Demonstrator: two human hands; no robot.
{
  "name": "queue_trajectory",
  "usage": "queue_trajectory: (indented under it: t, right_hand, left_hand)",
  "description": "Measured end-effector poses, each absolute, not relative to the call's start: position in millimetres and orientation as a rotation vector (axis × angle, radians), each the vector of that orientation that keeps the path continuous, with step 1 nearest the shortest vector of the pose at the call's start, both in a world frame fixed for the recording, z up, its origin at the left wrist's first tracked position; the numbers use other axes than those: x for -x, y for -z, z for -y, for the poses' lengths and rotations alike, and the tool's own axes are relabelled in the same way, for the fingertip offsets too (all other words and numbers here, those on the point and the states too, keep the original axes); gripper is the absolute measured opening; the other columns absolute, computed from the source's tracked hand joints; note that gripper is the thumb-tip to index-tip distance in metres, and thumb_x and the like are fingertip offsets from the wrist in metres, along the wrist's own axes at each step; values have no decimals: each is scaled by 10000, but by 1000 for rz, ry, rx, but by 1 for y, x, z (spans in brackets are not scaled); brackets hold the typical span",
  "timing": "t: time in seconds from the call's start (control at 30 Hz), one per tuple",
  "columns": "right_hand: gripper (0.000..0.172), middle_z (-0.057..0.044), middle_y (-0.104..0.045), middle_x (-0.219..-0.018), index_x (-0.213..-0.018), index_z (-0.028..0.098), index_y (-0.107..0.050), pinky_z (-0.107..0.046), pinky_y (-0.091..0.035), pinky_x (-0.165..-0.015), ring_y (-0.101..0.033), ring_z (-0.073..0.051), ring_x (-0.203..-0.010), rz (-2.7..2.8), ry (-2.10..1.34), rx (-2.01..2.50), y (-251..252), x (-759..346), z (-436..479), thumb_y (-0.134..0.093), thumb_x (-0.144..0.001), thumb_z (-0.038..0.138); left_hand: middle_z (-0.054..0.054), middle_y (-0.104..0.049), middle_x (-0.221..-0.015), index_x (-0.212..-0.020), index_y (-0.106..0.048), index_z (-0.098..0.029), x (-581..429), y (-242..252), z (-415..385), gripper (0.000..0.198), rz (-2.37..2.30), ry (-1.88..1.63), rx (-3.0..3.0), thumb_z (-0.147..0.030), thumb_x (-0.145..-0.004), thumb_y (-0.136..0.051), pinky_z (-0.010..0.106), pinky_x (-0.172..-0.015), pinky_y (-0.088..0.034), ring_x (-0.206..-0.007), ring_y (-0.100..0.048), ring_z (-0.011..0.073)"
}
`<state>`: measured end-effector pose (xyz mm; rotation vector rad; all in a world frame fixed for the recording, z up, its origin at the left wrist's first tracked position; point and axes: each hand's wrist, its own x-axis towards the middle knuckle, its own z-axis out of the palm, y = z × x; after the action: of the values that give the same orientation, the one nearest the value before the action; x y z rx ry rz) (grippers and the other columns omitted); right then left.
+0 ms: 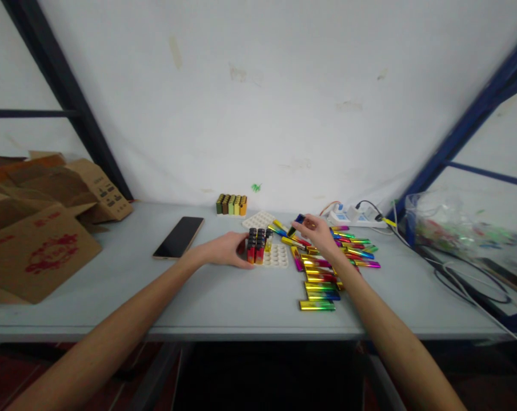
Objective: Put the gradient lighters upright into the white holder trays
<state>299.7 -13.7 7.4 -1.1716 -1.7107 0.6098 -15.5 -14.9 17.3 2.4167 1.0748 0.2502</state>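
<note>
My left hand (230, 249) is curled around the left side of a group of red lighters (255, 254) with black tops. They stand upright in a white tray (277, 257) with round holes, and a yellowish lighter (268, 241) stands beside them. Between the closed fingertips of my right hand (318, 231) is a dark lighter (296, 224), tilted, above the table to the right of the tray. Shiny lighters (320, 285) in gold, green, red, blue and purple lie loose under and around my right forearm.
A second holed tray (258, 220) and a filled block of lighters (231, 204) are near the wall. A phone (179, 237) lies left, past it cardboard boxes (44, 245). To the right are a power strip (359, 217), cables and a clear plastic bag (442, 222).
</note>
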Motion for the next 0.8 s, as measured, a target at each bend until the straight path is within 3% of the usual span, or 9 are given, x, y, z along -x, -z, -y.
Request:
queue_trajectory:
  t: [0.1, 0.23, 0.33, 0.57, 0.7, 0.8]
  right_hand:
    - [421, 6, -592, -736, -839, 192, -620, -292, -444, -655, -555, -170, -702, 1717, -705, 1113, -11, -293, 19, -686, -870, 607]
    - [402, -48, -713, -970, -945, 203, -596, -338, -511, -852, -655, -204, -920, 1741, -838, 994, -13, -284, 27, -631, -921, 602]
    - [378, -44, -731, -957, -991, 225, -540, -356, -530, -886, -689, -203, -936, 1739, -1015, 902, -13, -279, 33, -589, -955, 599]
    - [407, 27, -601, -756, -942, 249, -473, -289, -502, -667, -589, -148, -670, 1765, -990, 956, -15, -270, 37, -544, -956, 650]
    - [488, 51, -499, -692, -907, 263, -452, -249, -341, -486, -426, -120, -537, 1675, -1031, 1009, -13, -265, 38, -531, -911, 745]
    - [608, 58, -333, -590, -762, 252, -436, -261, -255, -452, -293, -121, -483, 1625, -1064, 1072, -6, -263, 34, -346, -920, 833]
  left_hand:
    - [56, -698, -925, -1131, -599, -165, 16, -17, 15, 682, -1064, -248, -2419, -659, -692, -767, 288, -645, -441, -770, -629, 225]
    - [58, -692, -927, -1125, -598, -158, 16, -19, 16, 674, -1060, -249, -2432, -653, -700, -765, 288, -648, -443, -768, -625, 221]
    - [58, -694, -926, -1130, -597, -162, 15, -20, 16, 670, -1064, -239, -2421, -649, -704, -766, 288, -642, -443, -766, -626, 221]
    - [61, -704, -931, -1128, -606, -169, 15, -18, 15, 667, -1055, -259, -2400, -648, -695, -773, 292, -643, -446, -768, -630, 227]
    - [56, -709, -928, -1130, -611, -176, 15, -19, 16, 684, -1069, -254, -2385, -667, -682, -771, 288, -633, -436, -766, -632, 228]
    - [55, -712, -931, -1136, -611, -176, 15, -19, 16, 693, -1075, -258, -2385, -672, -679, -772, 287, -632, -436, -766, -637, 227]
